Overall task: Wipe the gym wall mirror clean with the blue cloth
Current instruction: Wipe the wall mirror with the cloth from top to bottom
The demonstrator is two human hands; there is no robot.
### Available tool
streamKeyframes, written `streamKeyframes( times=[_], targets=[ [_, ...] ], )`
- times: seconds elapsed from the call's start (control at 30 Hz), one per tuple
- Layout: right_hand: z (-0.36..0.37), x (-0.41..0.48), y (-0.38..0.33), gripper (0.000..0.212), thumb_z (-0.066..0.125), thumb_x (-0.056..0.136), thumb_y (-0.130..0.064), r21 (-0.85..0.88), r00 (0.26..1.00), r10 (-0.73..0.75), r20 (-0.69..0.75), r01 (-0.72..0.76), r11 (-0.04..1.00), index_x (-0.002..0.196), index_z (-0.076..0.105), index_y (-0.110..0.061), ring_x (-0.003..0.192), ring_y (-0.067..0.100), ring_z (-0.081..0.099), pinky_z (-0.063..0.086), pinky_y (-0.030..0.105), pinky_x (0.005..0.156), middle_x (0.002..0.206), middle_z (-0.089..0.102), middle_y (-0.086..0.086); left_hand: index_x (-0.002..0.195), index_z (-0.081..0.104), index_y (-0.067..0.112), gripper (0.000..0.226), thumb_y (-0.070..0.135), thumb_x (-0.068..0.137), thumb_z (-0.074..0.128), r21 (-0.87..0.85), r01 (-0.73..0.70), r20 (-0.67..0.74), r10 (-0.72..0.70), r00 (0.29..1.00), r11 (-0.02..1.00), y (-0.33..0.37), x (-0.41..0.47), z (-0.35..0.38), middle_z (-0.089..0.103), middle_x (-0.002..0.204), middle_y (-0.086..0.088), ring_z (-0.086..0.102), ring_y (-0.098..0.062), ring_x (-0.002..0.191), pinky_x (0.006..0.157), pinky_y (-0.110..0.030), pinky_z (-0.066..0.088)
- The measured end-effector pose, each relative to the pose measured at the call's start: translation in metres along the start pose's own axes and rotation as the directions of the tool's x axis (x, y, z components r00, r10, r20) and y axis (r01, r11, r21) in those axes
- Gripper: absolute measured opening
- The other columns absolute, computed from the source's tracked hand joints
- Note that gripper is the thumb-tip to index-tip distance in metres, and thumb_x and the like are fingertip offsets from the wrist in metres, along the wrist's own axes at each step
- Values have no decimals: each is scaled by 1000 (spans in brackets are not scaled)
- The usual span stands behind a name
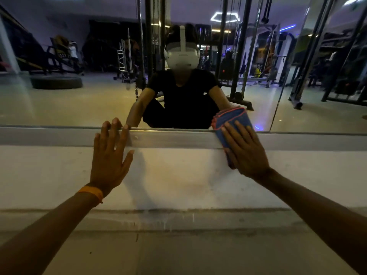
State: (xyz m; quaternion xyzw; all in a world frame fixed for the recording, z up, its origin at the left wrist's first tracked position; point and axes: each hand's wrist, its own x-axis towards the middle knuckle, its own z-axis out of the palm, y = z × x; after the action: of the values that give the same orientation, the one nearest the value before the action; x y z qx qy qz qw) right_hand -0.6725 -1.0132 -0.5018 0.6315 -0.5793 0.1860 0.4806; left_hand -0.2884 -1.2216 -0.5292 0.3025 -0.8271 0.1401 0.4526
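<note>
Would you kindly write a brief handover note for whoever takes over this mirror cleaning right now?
Left hand: open, flat on the wall, fingertips at the mirror's bottom frame.
Right hand: open, straight fingers pressing the folded blue cloth across the lower edge of the mirror.
Done: the frame does not show how much glass is wiped.
Left: probably work the cloth up and across the glass from here.

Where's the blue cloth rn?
Head view, right of centre: folded blue cloth with red edging, under the flat right hand, across the bottom edge of the wall mirror and its grey frame strip.
</note>
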Motion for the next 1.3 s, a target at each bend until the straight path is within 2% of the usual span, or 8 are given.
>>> streamKeyframes(
  times=[0.17,0.43,0.6,0.77,0.9,1.07,1.17,1.3],
  targets=[
    [1,-7,-2,64,57,100,-21,-50,992,122,-18,-123,991,159,34,-10,154,36,27,22,57,124,163,38,12,165,12,8,82,52,102,40,13,69,6,-69,998,998,16,-2,5,-2,174,-15,-3,-38,160,127,-63,7],
    [32,102,-135,60,38,105,-19,68,982,-186,-32,188,980,163,26,-14,158,29,18,7,49,129,169,26,7,166,13,17,74,44,104,41,-44,116,47,-114,992,992,15,-3,-7,4,174,-11,2,-31,161,124,-67,17],
    [31,36,-60,70,54,100,-22,35,991,4,-137,1,999,163,24,-12,156,31,20,8,50,128,167,26,11,166,13,16,72,41,105,41,-51,118,64,-115,991,992,2,-9,-15,5,174,-10,3,-31,161,123,-70,16],
    [23,4,-33,65,51,103,-24,91,960,265,-89,-257,962,161,26,-10,157,35,16,14,58,126,166,31,15,165,16,13,71,42,105,38,-42,156,87,-152,985,987,-17,-13,-25,4,174,-10,1,-28,161,125,-68,13],
    [36,65,-116,69,54,97,-19,100,996,34,-83,-26,995,161,30,-14,158,30,12,3,51,128,167,23,7,166,16,14,72,43,104,39,-17,85,136,-82,987,996,-33,-12,-34,4,175,-9,2,-28,161,124,-68,15],
    [38,140,-207,59,38,105,-20,108,982,-186,-24,187,976,163,27,-13,158,29,19,9,49,129,169,25,6,166,13,17,70,43,105,35,28,-7,158,3,987,1000,-52,-11,-39,2,175,-3,2,-27,161,125,-65,15],
    [36,126,-181,62,43,104,-19,48,977,-212,0,211,976,163,25,-13,157,29,20,8,46,129,169,25,7,165,17,13,70,42,105,36,-5,21,123,-20,992,1000,-59,-12,-37,5,175,-7,3,-29,161,126,-63,13],
    [19,57,-93,70,58,99,-24,-48,997,-71,4,72,996,161,27,-11,155,34,24,16,51,127,166,31,12,165,20,11,69,41,105,36,-25,-3,107,6,994,1000,-67,-11,-33,8,174,-9,5,-31,161,127,-62,12]
  ],
)
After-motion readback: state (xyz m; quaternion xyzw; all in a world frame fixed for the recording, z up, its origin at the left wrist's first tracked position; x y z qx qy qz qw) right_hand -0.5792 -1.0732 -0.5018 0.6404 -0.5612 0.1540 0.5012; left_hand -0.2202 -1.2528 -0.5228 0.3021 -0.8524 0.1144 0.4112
